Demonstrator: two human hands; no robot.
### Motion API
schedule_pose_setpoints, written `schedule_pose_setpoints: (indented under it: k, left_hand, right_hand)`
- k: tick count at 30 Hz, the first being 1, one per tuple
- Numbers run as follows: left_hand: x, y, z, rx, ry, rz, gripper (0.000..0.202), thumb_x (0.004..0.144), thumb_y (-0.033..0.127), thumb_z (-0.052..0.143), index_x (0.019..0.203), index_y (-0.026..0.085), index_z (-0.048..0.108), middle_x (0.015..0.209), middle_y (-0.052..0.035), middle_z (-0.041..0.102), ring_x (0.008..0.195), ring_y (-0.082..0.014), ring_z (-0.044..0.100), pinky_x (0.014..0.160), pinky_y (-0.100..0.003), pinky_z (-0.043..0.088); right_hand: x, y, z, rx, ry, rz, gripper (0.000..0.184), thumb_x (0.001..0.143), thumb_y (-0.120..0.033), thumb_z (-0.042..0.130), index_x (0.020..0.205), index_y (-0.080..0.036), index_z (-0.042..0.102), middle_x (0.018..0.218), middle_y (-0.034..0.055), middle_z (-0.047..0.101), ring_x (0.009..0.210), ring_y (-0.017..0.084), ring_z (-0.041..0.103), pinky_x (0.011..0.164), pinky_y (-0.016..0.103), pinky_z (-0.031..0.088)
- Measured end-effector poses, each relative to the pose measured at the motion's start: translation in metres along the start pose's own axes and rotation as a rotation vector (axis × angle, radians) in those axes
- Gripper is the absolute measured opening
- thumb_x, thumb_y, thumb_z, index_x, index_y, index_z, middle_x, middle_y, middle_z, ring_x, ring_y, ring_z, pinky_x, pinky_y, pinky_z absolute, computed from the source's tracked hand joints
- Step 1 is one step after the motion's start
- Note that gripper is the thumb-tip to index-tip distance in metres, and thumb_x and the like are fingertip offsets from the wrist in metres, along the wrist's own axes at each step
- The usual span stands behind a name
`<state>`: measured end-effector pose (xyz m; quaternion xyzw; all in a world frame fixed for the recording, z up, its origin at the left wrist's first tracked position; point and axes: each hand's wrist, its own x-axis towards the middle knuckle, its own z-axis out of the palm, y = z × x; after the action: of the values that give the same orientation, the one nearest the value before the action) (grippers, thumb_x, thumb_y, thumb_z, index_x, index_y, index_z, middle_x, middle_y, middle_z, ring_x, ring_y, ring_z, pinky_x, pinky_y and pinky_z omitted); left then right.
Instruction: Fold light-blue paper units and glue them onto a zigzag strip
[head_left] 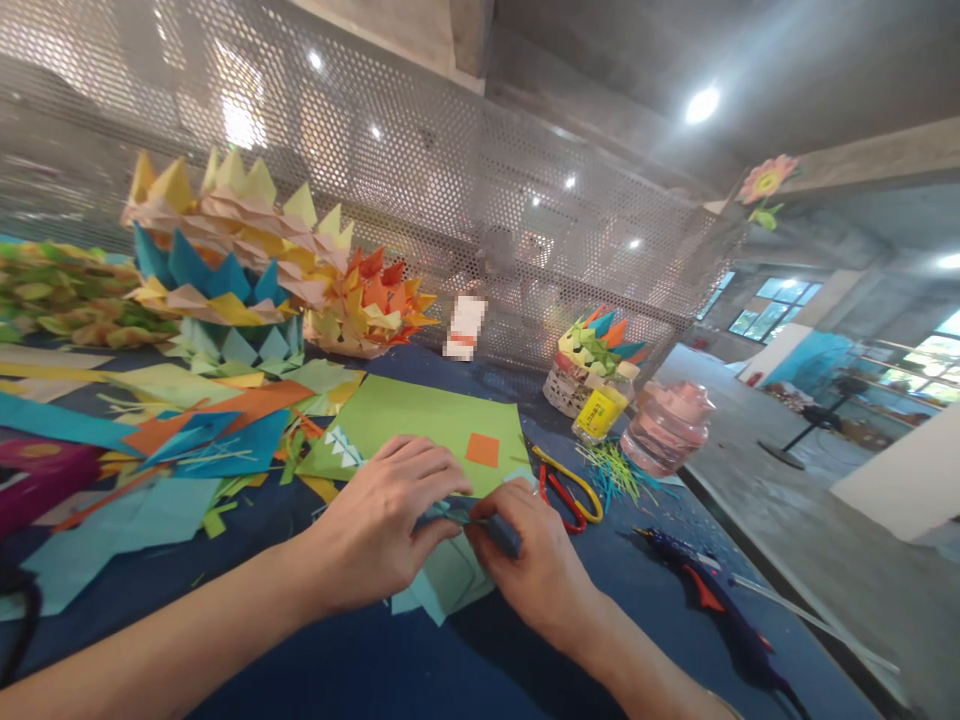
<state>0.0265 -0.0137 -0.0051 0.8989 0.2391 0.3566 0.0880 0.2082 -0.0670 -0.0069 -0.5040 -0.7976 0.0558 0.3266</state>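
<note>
My left hand [401,515] and my right hand [529,545] meet over the middle of the blue table. Between their pinched fingertips is a small piece of pale blue paper [442,512], mostly covered by the fingers. Several pale blue-green paper squares [450,580] lie just below the hands, overlapping. Behind the fingers a green sheet [420,410] lies flat, with an orange paper square [482,450] on it. Near the left hand, folded pale blue pieces [343,448] sit on the sheet's left side. Red and yellow handled scissors [570,490] rest right of my right hand.
A glue gun [709,590] lies at the right near the table edge. Behind the scissors stand a yellow-labelled bottle [600,413], a pink clear bottle [667,428] and a small paper-topped pot [570,380]. Folded paper crowns [232,290] and loose strips [217,420] fill the left.
</note>
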Motion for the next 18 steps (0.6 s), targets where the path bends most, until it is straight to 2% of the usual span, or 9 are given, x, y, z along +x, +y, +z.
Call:
schedule_pose_setpoints:
  k: [2,5,12,18]
  left_hand:
    - [0.0007,0.0003,0.0003,-0.001,-0.02,-0.002,0.004,0.081,0.019,0.058,0.084,0.02,0.061,0.087,-0.0035,0.061,0.086,-0.0203,0.053,0.079,-0.037,0.038]
    - [0.0006,0.0008,0.0033,-0.007,-0.027,0.015,0.011,0.084,0.017,0.054,0.075,0.019,0.06,0.08,-0.0021,0.06,0.08,-0.018,0.052,0.078,-0.036,0.037]
    - [0.0002,0.0013,0.0066,-0.049,-0.052,0.044,0.017,0.082,0.009,0.048,0.068,0.017,0.052,0.073,-0.0014,0.057,0.075,-0.0173,0.05,0.076,-0.037,0.036]
    - [0.0012,0.0025,0.0044,-0.047,-0.041,0.06,0.018,0.08,0.006,0.047,0.065,0.017,0.05,0.07,-0.0002,0.056,0.075,-0.0166,0.049,0.08,-0.037,0.034]
  right_hand:
    - [-0.0005,-0.0003,-0.0004,-0.022,-0.01,-0.02,0.006,0.08,-0.012,0.057,0.079,-0.018,0.058,0.078,0.0039,0.061,0.082,0.019,0.055,0.073,0.03,0.043]
    - [-0.0009,-0.0009,-0.0007,-0.055,-0.015,-0.065,0.007,0.081,-0.012,0.055,0.079,-0.019,0.057,0.078,0.0038,0.061,0.081,0.019,0.054,0.073,0.031,0.042]
    - [-0.0036,-0.0025,0.0022,-0.125,-0.057,-0.134,0.009,0.084,-0.012,0.05,0.081,-0.018,0.057,0.079,0.0054,0.061,0.081,0.02,0.052,0.075,0.033,0.041]
    - [-0.0046,-0.0043,0.0018,-0.123,-0.092,-0.188,0.012,0.089,-0.014,0.046,0.085,-0.017,0.056,0.082,0.0066,0.06,0.083,0.02,0.052,0.076,0.034,0.041]
